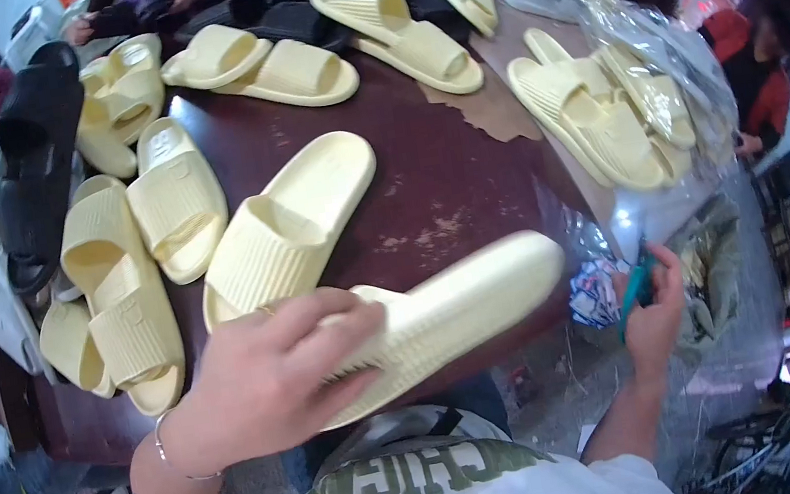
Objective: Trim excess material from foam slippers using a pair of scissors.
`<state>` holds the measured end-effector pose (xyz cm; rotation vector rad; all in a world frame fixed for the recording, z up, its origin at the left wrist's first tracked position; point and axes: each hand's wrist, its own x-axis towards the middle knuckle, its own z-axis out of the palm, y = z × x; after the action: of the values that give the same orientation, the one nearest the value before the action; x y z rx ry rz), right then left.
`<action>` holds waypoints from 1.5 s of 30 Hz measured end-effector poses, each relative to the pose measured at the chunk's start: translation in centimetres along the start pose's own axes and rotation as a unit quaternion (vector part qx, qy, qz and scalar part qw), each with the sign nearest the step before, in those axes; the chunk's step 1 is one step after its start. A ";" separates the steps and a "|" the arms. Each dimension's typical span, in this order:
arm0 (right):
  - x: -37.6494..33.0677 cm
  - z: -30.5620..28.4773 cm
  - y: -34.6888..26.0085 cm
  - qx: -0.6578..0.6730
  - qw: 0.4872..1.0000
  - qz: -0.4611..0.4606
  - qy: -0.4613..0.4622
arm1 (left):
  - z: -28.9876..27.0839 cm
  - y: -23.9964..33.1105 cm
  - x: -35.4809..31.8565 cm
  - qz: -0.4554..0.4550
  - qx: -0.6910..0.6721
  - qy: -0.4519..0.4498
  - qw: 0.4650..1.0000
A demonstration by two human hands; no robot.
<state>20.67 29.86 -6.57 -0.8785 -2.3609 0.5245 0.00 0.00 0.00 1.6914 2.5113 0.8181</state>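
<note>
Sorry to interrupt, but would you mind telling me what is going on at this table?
A person's left hand grips a pale yellow slide sandal over the near edge of a dark brown table. The right hand holds a small teal tool beside it. More yellow sandals and some black ones lie across the table.

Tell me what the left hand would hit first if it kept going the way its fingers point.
The left hand grips a pale yellow slide sandal, fingers pointing right along it. Going on, it would probably meet the right hand, which holds a small teal tool. Depth is unclear, so it might pass by.
</note>
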 end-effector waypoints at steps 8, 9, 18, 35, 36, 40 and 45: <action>-1.9 4.8 -6.0 0.626 0.773 0.098 -0.009 | 0.3 0.0 -0.8 0.166 0.120 0.184 0.961; -1.9 5.2 -6.8 0.679 0.714 0.159 -0.058 | 0.7 -0.2 -0.7 0.149 0.098 0.204 0.963; -2.5 9.4 -10.1 0.587 0.801 0.099 -0.064 | 4.3 -2.6 0.3 -0.045 -0.228 0.085 0.969; -3.9 11.2 -12.6 0.536 0.782 -0.158 -0.276 | -0.1 -11.3 -0.3 -0.238 -0.399 0.305 0.832; -3.3 11.5 -13.0 0.520 0.808 -0.147 -0.236 | -1.0 -10.9 -0.7 -0.212 -0.526 0.344 0.748; -1.9 11.8 -13.8 0.551 0.790 -0.010 -0.268 | -0.8 -7.7 -0.5 -0.210 -0.609 0.424 0.636; -1.3 11.4 -14.8 0.531 0.825 -0.050 -0.186 | -1.7 -11.0 -0.7 -0.261 -0.833 0.119 0.473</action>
<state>7.52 16.64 -8.00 -0.1123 -1.8814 1.8394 -9.68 -4.42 -3.37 0.0328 0.7564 2.1366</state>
